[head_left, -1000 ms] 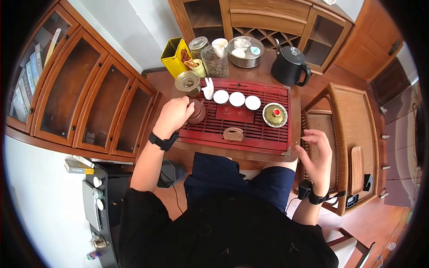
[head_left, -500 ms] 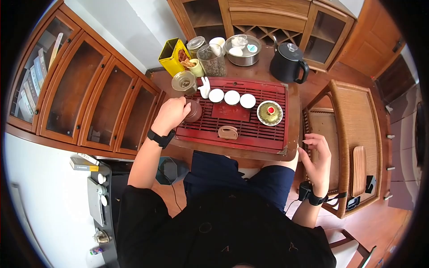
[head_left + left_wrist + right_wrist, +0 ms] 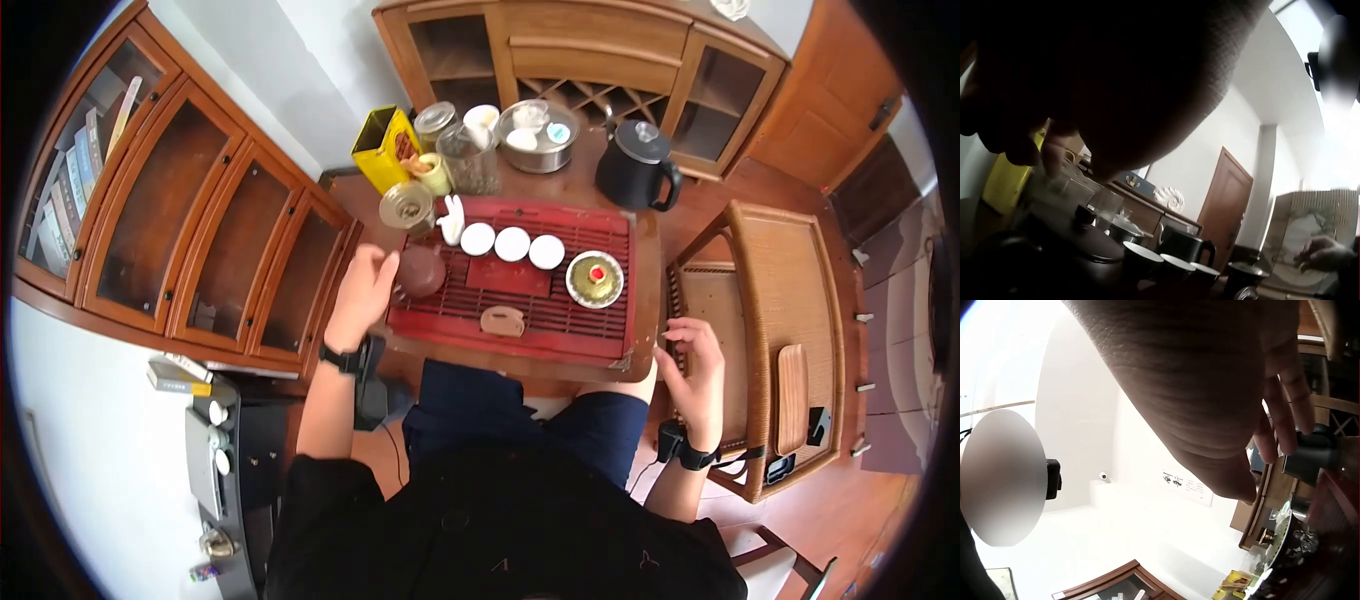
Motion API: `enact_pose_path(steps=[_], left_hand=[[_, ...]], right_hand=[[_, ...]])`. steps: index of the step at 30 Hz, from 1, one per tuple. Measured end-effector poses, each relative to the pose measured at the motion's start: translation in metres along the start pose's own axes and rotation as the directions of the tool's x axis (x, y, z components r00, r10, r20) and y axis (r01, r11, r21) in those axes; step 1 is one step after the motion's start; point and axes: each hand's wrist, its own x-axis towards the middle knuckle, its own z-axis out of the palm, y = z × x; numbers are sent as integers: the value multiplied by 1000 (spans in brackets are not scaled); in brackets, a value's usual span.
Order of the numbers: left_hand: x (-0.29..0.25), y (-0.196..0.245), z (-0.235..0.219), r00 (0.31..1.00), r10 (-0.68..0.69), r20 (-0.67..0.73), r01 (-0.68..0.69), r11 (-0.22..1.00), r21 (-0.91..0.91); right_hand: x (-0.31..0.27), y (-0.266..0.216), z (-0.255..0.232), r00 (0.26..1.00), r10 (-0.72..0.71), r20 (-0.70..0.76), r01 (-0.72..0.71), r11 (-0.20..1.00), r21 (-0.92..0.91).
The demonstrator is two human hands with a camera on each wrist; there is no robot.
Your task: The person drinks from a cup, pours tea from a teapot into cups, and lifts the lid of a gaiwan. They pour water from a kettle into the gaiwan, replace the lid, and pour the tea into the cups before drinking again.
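The left hand [image 3: 360, 292] hung just beside a brown teapot [image 3: 422, 272], on the pot's outer side, with its fingers loosely bent and nothing in its grasp. The pot's handle was on the side nearest that hand; whether a fingertip brushed it could not be told. In the left wrist view the fingers showed above the pot's lid, whose dark knob [image 3: 1085, 214] stood free. The right hand [image 3: 697, 380] was raised in the air past the near right corner of the counter [image 3: 650, 270], relaxed and holding nothing, well apart from the teapot.

The teapot stood upright at the left end of a slatted red tea tray [image 3: 560, 352]. To its right, three cups [image 3: 512, 244] with white insides ran in a row, beside a white figure [image 3: 452, 222]. A lidded bowl [image 3: 595, 282] with a red knob stood toward the tray's right end, and a tan wooden piece [image 3: 502, 321] lay near its front edge.

Behind the tray, a yellow tin [image 3: 385, 150], a clear jar [image 3: 468, 165], a lidded steel pot [image 3: 540, 161] and a black kettle [image 3: 635, 165] lined the counter. A rattan cart [image 3: 815, 300] stood at the right, a glass-doored cabinet [image 3: 160, 205] at the left, and a wooden sideboard [image 3: 600, 55] beyond.
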Motion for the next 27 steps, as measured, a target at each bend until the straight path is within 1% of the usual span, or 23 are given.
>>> enact_pose_path(steps=[1, 2, 3, 4, 6, 7, 8, 10, 12, 13, 14, 16, 17, 18, 20, 21, 23, 24, 26, 27], left_hand=[[-5, -27, 15, 998, 28, -50, -29, 999, -29], [-11, -43, 27, 993, 54, -101, -60, 996, -59], [-19, -16, 19, 991, -131, 27, 133, 965, -224], [-28, 11, 9, 941, -284, 186, 334, 875, -352], [-30, 7, 18, 920, -321, 225, 391, 798, -459], [-31, 9, 19, 912, -350, 215, 411, 765, -496], [-31, 10, 20, 919, -329, 217, 394, 769, -503], [-28, 10, 20, 876, -380, 299, 483, 671, -562], [-29, 12, 23, 866, -378, 328, 499, 605, -621], [-28, 11, 25, 869, -380, 317, 493, 604, -626], [-28, 9, 29, 876, -367, 313, 480, 608, -632], [-29, 2, 35, 876, -384, 293, 463, 491, -738], [-30, 4, 35, 869, -386, 311, 462, 402, -791], [-30, 8, 36, 871, -392, 297, 447, 380, -810], [-32, 8, 42, 882, -392, 262, 407, 352, -843], [-33, 14, 43, 874, -429, 226, 386, 334, -860], [-34, 13, 47, 869, -447, 213, 378, 320, -869], [-35, 12, 48, 861, -465, 206, 374, 303, -877], [-37, 14, 47, 858, -476, 193, 359, 288, -888], [-39, 18, 43, 857, -471, 208, 369, 281, -886]], right_hand=[[2, 1, 1, 1000, -9, 2, 9, 1000, -1], [5, 2, 1, 1000, -19, 4, 19, 1000, -3], [8, 5, 2, 999, -42, 6, 42, 999, -7], [13, 5, 2, 998, -65, 7, 65, 997, -28], [24, 5, 2, 998, -67, -2, 66, 996, -56], [31, 6, 2, 997, -73, -23, 72, 995, -65], [41, 7, 2, 995, -96, -16, 95, 993, -70], [64, 8, 1, 992, -123, -32, 120, 989, -84], [92, 6, 1, 975, -219, -38, 210, 964, -166], [105, 3, 1, 982, -186, -30, 179, 972, -154], [120, 4, 4, 980, -194, -42, 185, 970, -160], [151, 10, 14, 946, -311, -91, 281, 928, -246], [166, 9, 17, 953, -295, -67, 260, 913, -313], [184, 15, 22, 950, -303, -72, 267, 911, -314], [220, 34, 36, 911, -401, -97, 301, 807, -508], [236, 42, 43, 909, -406, -101, 304, 807, -506], [266, 61, 55, 905, -420, -66, 298, 736, -608], [278, 71, 61, 903, -424, -66, 301, 737, -605], [298, 88, 72, 934, -355, -47, 240, 720, -651], [304, 96, 77, 926, -375, -47, 249, 699, -670]])
